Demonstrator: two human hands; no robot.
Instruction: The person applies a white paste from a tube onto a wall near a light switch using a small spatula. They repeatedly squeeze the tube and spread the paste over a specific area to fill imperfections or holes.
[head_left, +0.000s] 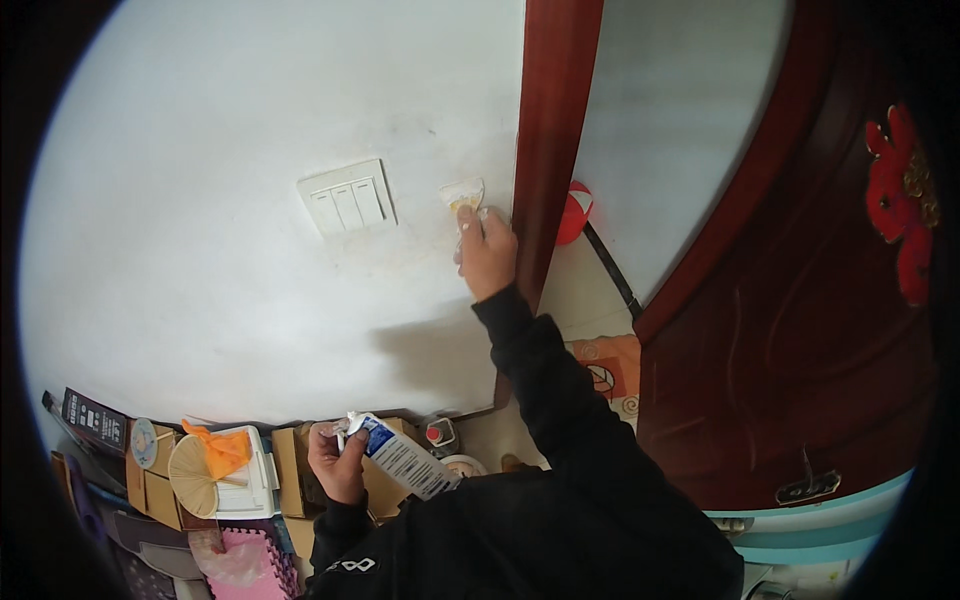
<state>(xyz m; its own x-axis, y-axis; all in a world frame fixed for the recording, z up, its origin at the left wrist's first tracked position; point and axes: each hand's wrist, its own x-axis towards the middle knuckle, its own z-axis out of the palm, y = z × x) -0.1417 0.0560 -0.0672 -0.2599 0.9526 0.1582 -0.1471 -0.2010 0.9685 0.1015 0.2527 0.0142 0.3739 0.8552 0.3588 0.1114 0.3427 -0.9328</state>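
Observation:
My right hand (487, 255) is raised to the white wall (250, 110), its fingers closed round a small scraper (463, 193). The scraper's pale, yellowish blade is at the wall surface, between the light switch and the dark red door frame. White smears show on those fingers. Lower down, my left hand (340, 462) grips the crumpled top end of a white and blue tube (408, 460), which slants down toward my body. A white switch panel (348, 198) with three rockers sits left of the scraper. Faint grey marks surround it.
Right of the wall stands the red door frame (560, 90), then a brown door (745, 400) with a red rabbit ornament (893, 190). Below left are cardboard boxes (290, 470), an orange cloth (222, 453), a round fan (192, 478) and pink foam mats (247, 562). A red-capped bottle (440, 436) stands by the wall.

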